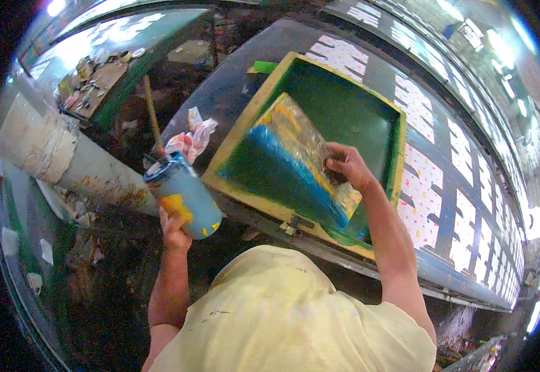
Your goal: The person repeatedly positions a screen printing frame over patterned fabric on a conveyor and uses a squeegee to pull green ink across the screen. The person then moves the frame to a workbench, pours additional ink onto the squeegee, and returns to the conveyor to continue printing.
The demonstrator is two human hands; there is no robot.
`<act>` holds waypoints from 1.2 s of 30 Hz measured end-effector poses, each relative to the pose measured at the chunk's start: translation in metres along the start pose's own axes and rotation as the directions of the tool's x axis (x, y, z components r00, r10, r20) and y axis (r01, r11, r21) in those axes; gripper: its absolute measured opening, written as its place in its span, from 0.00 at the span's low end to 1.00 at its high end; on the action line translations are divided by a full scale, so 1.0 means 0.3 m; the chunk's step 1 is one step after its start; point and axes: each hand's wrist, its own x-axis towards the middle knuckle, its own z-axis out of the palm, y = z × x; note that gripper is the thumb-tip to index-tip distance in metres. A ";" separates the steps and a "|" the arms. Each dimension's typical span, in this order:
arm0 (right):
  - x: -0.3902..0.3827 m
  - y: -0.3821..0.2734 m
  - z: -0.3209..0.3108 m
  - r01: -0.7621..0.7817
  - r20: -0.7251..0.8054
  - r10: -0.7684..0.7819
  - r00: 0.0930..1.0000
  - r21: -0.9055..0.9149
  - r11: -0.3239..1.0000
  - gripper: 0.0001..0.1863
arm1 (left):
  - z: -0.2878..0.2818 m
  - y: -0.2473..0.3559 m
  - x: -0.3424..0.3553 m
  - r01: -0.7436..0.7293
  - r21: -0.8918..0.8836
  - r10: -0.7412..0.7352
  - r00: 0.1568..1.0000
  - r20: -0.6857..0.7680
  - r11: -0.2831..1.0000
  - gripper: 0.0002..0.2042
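Head cam, looking straight down: the left hand (pixel 174 228) has its fingers wrapped around the bottom of a blue tub (pixel 185 193) smeared with yellow paint, holding it tilted up just off the near left corner of the printing screen (pixel 338 105). A wooden stick (pixel 151 111) pokes out of the tub's top, and a crumpled pink-and-white rag (pixel 192 137) sits right behind it.

The right hand (pixel 346 166) is down inside the yellow-edged green screen frame, fingers clenched on the top of a wide squeegee (pixel 310 158), whose blade stands in a thick band of blue ink (pixel 282 177) running diagonally across the mesh.

The screen lies on a long dark tabletop (pixel 245 80) with a row of white patterned cloth pieces (pixel 422 192) stretching off to the right. A pale pillar (pixel 40 149) stands on the left.
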 end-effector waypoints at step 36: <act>-0.141 -0.438 0.324 0.547 -0.528 -0.848 0.042 -0.698 0.462 0.26 | 0.888 -0.218 0.152 -0.101 0.078 0.038 0.820 0.572 0.992 0.46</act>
